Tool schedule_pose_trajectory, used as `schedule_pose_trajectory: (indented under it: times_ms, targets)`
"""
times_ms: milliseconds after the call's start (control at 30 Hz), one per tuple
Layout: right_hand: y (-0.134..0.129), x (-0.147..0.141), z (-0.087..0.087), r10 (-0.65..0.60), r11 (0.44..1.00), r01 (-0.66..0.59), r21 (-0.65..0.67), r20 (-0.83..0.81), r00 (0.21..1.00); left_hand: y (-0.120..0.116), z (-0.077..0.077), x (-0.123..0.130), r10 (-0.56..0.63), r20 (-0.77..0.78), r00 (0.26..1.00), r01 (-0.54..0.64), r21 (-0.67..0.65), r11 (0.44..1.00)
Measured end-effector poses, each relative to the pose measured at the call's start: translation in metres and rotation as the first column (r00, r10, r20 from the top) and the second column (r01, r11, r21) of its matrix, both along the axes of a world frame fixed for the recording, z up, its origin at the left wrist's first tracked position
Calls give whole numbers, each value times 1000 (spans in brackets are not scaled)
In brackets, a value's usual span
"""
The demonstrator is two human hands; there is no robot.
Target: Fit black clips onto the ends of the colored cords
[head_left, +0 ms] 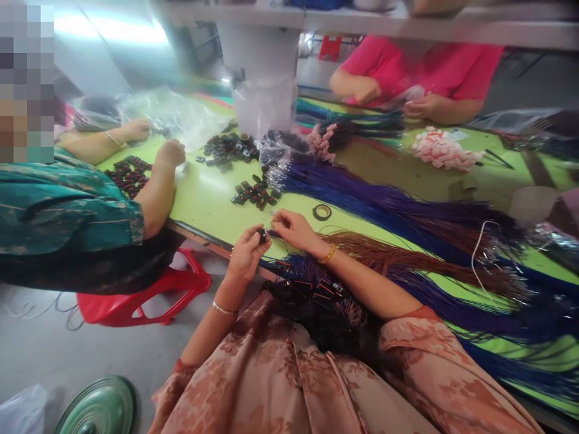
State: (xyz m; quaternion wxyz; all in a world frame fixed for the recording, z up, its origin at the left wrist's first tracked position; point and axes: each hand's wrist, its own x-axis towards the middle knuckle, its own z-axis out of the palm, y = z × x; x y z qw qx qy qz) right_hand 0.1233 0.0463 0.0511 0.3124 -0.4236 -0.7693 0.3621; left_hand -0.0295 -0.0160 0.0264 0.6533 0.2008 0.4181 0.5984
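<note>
1. Left hand (245, 253) pinches a small black connector (262, 235) at the table (203, 199) edge, fingers closed around it.
2. Right hand (293, 229) pinches a thin wire (274, 233) end, tip just beside the connector.
3. Judgement: hold the connector steady, align the wire straight with its opening, and push without kinking.
4. Wires (384, 205): long, glossy blue-purple strands, brown ones beside; flexible, fanned across the green top.
5. Spare connectors (254, 194): small, blocky, hard-looking, piled loosely. Tape ring (322, 212) nearby.
</note>
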Motion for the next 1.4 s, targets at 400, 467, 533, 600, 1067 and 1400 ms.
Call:
schedule_pose_trajectory:
  times_ms: [400,467,533,600,1067,1400]
  targets:
    - [-14,0,-5,-19,999,18,-27,-35,999,3,4,4,-17,70,997,16,7,1000]
    - [-16,0,-3,-14,1000,14,0,-5,1000,3,4,4,-20,77,997,20,10,1000]
    - [-17,0,0,-15,1000,15,20,10,1000,4,4,5,-28,81,996,27,11,1000]
    - [-18,0,2,-21,999,20,37,22,1000,4,3,5,-37,78,996,37,13,999]
    - [-19,-1,-3,-5,979,-28,201,162,987,3,-4,7,-10,-63,998,12,36,999]
    - [-17,1,-5,59,974,-98,204,189,980,6,-3,12,71,-78,994,-69,23,997]
